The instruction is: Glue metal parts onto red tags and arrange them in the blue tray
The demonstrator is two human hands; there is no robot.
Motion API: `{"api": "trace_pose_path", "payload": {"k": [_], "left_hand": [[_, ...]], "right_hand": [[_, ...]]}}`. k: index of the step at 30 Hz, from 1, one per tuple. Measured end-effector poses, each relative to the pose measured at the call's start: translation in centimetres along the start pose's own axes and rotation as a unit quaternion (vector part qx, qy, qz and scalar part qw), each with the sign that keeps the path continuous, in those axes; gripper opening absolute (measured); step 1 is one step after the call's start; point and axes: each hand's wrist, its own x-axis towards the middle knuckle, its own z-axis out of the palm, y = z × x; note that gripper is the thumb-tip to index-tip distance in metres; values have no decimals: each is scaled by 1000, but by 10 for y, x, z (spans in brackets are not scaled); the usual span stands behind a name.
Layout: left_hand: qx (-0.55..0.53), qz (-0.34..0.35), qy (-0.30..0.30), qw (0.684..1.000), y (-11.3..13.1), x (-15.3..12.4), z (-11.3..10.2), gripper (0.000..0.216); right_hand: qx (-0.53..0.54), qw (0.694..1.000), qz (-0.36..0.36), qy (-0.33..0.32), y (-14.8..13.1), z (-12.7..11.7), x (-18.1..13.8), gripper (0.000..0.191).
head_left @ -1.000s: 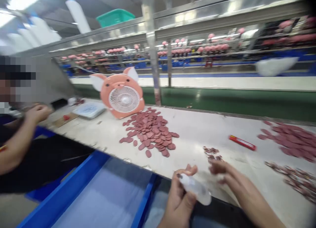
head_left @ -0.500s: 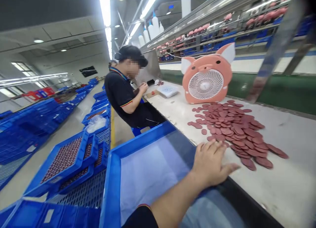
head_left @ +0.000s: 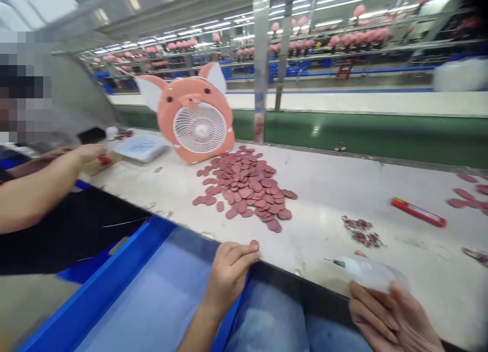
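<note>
At the table's front edge my left hand [head_left: 231, 270] pinches a dark pink oval piece [head_left: 254, 244] between its fingertips. My right hand [head_left: 389, 311] is wrapped around a translucent squeeze bottle [head_left: 371, 274], tilted on its side, its thin needle tip pointing left. Beyond my left hand lies a heap of similar dark pink oval pieces [head_left: 247, 181]. A small pile of tiny reddish-brown parts [head_left: 362, 231] is on the table past the bottle's tip. Farther back rests a red narrow box [head_left: 418, 212].
A pink pig-shaped fan [head_left: 194, 119] stands behind the heap. More oval pieces [head_left: 464, 194] lie at the far right. Left of me are a blue crate [head_left: 95, 296], a co-worker's arm [head_left: 46, 184] and a white tray [head_left: 143, 147]. A metal post [head_left: 262, 62] rises at the table's back.
The view has swung right. My left hand, earlier flat beside the heap, now pinches an oval piece at the table edge. My right hand with the bottle has come into view.
</note>
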Motion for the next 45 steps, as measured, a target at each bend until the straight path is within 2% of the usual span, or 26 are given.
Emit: {"api": "trace_pose_path", "payload": {"k": [2, 4, 6, 8, 9, 10, 12, 13, 14, 16, 18, 21, 25, 28, 30, 33, 35, 37, 39, 43, 45], "left_hand": [[-25, -27, 25, 999, -2, -1, 6, 31], [-44, -67, 53, 995, 1, -1, 10, 29], [-54, -111, 79, 989, 10, 2, 14, 24], [-100, -194, 106, 970, 25, 12, 19, 15], [-154, -264, 124, 944, 35, 20, 22, 11], [-225, -343, 142, 901, 46, 28, 26, 10], [-371, -483, 164, 776, 70, 43, 35, 23], [-423, -525, 165, 719, 82, 50, 40, 29], [-455, -547, 158, 685, 94, 54, 46, 34], [-490, -567, 126, 651, 114, 58, 56, 38], [-508, -575, 75, 637, 128, 55, 64, 38], [-515, -581, -23, 630, 135, 48, 68, 40], [-532, -576, -154, 601, 126, 43, 65, 43], [-533, -565, -210, 593, 118, 41, 66, 45], [-510, -551, -255, 609, 113, 41, 67, 46], [-484, -471, -306, 671, 109, 41, 67, 42], [-480, -398, -318, 714, 108, 40, 67, 39], [-487, -364, -318, 727, 107, 39, 68, 41], [-523, -367, -311, 704, 108, 36, 70, 43], [-614, -390, -275, 629, 110, 28, 75, 37], [-648, -417, -264, 580, 110, 25, 74, 40]], "right_hand": [[108, 994, 10, 4, 1, 13, 5, 25], [169, 985, 10, -17, 2, 24, 11, 31], [168, 986, 14, -21, 2, 33, 16, 37], [119, 993, 7, 17, 1, 42, 21, 40], [91, 995, -4, 39, 1, 47, 23, 41], [68, 996, -19, 60, 2, 52, 25, 43], [42, 994, -52, 85, 6, 63, 27, 45], [37, 993, -69, 90, 9, 69, 28, 47], [32, 992, -85, 93, 13, 74, 29, 49], [9, 989, -112, 98, 19, 80, 29, 50], [-25, 984, -140, 105, 23, 81, 30, 45], [-84, 973, -184, 114, 22, 71, 30, 47], [-156, 961, -205, 99, 20, 53, 25, 47], [-186, 953, -220, 90, 25, 49, 16, 45], [-191, 947, -238, 96, 29, 52, 10, 44], [-190, 939, -264, 109, 30, 59, 2, 42], [-192, 935, -276, 109, 29, 60, -1, 40], [-194, 932, -288, 98, 26, 57, -2, 40], [-191, 930, -303, 83, 25, 53, -1, 41], [-176, 932, -310, 62, 24, 49, 2, 40], [-159, 933, -317, 54, 19, 49, 3, 40]]}}
